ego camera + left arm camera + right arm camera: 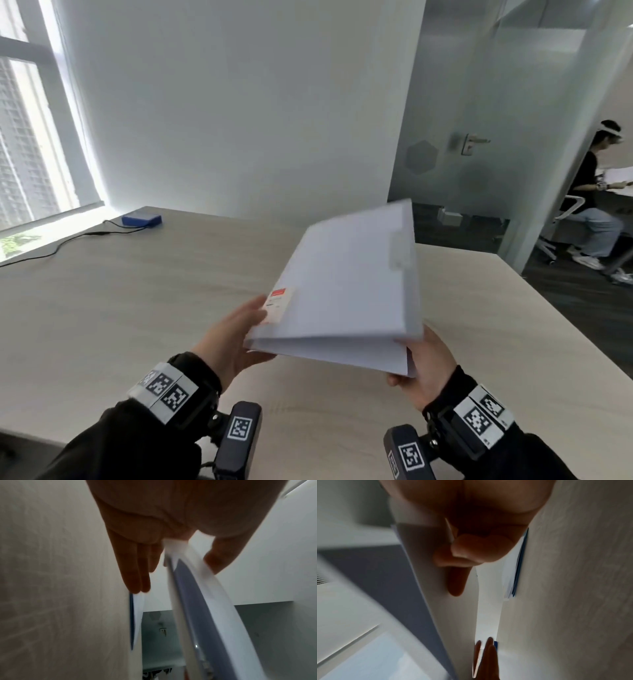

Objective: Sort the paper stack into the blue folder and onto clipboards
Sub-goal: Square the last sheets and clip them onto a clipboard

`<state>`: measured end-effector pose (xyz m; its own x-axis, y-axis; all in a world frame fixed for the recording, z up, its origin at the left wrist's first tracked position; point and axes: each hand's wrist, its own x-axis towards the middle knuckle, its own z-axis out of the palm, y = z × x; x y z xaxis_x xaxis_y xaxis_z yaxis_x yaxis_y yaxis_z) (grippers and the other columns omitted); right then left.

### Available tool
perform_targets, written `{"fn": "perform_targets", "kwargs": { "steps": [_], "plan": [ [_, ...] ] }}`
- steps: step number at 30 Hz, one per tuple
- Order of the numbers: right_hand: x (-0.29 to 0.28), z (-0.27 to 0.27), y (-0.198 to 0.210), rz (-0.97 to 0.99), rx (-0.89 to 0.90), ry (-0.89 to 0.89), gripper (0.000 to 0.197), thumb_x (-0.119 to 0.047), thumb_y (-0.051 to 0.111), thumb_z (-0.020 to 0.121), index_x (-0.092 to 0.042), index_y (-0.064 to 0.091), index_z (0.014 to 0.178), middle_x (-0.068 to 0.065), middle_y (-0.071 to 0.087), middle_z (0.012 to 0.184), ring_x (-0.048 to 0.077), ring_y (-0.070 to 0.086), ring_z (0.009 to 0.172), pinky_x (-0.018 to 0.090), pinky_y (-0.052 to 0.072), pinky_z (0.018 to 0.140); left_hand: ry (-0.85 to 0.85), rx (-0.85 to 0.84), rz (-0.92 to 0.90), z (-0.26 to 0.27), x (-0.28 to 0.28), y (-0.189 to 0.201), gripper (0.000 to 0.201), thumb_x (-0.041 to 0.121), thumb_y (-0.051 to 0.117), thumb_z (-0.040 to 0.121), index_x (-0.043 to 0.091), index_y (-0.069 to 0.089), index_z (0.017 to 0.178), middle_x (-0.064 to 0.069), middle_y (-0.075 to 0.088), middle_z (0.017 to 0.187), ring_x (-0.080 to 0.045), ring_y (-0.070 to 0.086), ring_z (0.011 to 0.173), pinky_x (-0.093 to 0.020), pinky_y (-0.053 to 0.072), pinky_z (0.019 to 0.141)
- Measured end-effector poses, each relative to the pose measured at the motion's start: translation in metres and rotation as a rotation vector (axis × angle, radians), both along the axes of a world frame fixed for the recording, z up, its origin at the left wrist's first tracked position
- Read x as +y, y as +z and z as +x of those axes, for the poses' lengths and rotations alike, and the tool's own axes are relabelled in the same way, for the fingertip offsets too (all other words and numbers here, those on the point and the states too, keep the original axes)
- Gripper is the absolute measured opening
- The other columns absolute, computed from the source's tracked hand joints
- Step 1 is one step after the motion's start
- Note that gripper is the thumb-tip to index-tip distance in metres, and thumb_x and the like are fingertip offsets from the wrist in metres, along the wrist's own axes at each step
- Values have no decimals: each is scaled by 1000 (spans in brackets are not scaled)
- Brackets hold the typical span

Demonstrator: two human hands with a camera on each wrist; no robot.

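Both hands have hold of one folder (346, 281). We start at the fingers. Our left hand (229, 339) pinches the near left corner: the thumb lies on top beside the red-and-white label (279, 305), and the wrist view shows the fingers (135, 566) running straight along the underside. Our right hand (424, 363) cups the near right corner from below, its fingers (471, 550) curled round the folder's edge.

From the grip outward, the folder hangs in the air above the table (137, 308), touching it nowhere. It looks pale lilac-grey from above; a blue tint shows on the inner face in the wrist views, so we judge it to be the blue folder of the task, though the colour is washed out. Its top cover stands a little apart from the lower part along the near edge, and white sheets (342, 353) show in that gap. The long axis runs from our hands away toward the far right of the table; the far end tilts upward, the near short edge faces us. A clasp tab (400, 250) sits on the right long edge, which suggests the spine lies to the left.

We judge the step to be handling the folder, opening or closing it; which one we cannot tell. Next we need to lay it flat on the table. No clipboards are in view. At the table's far left corner lies a small blue box (141, 219) with a cable.
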<state>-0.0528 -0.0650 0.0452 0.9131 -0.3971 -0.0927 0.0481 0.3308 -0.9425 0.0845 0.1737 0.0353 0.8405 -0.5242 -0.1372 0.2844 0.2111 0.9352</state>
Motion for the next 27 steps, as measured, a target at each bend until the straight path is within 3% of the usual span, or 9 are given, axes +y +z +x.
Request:
{"fn": "perform_targets", "kwargs": {
  "steps": [3, 5, 8, 11, 15, 17, 23, 25, 27],
  "plan": [
    [-3, 3, -1, 36, 34, 12, 28, -19, 40, 98, -13, 60, 81, 5, 53, 57, 20, 35, 42, 22, 28, 39, -9, 49, 80, 1, -8, -8, 24, 10, 67, 83, 10, 70, 106, -10, 69, 89, -21, 64, 67, -31, 59, 57],
    [-5, 6, -5, 29, 45, -13, 28, -21, 39, 99, -10, 61, 84, 7, 55, 57, 19, 39, 39, 22, 30, 38, -7, 99, 45, 6, -13, -13, 24, 5, 64, 83, 3, 69, 107, -10, 67, 80, -18, 61, 58, -27, 55, 51],
    [-10, 15, -12, 44, 64, -102, 30, -31, 48, 97, -9, 69, 93, 14, 64, 67, 28, 53, 49, 25, 36, 41, 15, 124, 26, 18, -23, -17, 28, 4, 63, 83, 1, 65, 111, -10, 65, 78, -18, 59, 56, -26, 51, 50],
    [-21, 28, -21, 130, 75, -177, 42, -50, 44, 97, -17, 71, 100, 12, 72, 78, 31, 64, 62, 29, 39, 49, 56, 102, 64, 30, -38, -20, 27, 7, 63, 85, 4, 64, 112, -8, 63, 79, -17, 56, 58, -25, 46, 48],
    [-35, 50, -35, -12, 101, -208, 17, -18, 51, 97, -16, 67, 100, 10, 70, 87, 27, 65, 72, 30, 42, 53, 138, -30, 215, 56, -59, -23, 40, 27, 70, 71, 14, 67, 108, -5, 62, 85, -18, 52, 67, -25, 42, 49],
    [-44, 62, -44, -125, 98, -226, 20, -9, 53, 94, -18, 70, 95, 9, 68, 94, 23, 61, 80, 31, 44, 56, 183, -78, 248, 66, -70, -27, 41, 30, 68, 64, 16, 68, 102, -6, 64, 85, -20, 54, 70, -27, 42, 50],
    [-64, 96, -52, -374, -21, -255, 26, -12, 55, 89, -18, 72, 107, -5, 76, 106, 11, 68, 101, 29, 48, 86, 283, -158, 240, 101, -100, -48, 36, 32, 67, 67, 20, 67, 101, -8, 72, 92, -23, 63, 72, -31, 49, 53],
    [-76, 113, -51, -449, -33, -274, 27, -8, 52, 92, -18, 71, 109, -7, 76, 107, 6, 67, 103, 27, 48, 87, 323, -219, 251, 116, -112, -49, 37, 36, 68, 63, 26, 67, 99, -2, 74, 91, -22, 68, 77, -35, 51, 63],
    [-92, 132, -53, -507, -17, -305, 28, -11, 53, 91, -22, 70, 110, -12, 75, 107, 2, 66, 103, 24, 46, 86, 356, -316, 268, 132, -125, -46, 33, 34, 68, 67, 27, 68, 100, 5, 74, 88, -15, 68, 79, -29, 47, 66]
  ]
}}
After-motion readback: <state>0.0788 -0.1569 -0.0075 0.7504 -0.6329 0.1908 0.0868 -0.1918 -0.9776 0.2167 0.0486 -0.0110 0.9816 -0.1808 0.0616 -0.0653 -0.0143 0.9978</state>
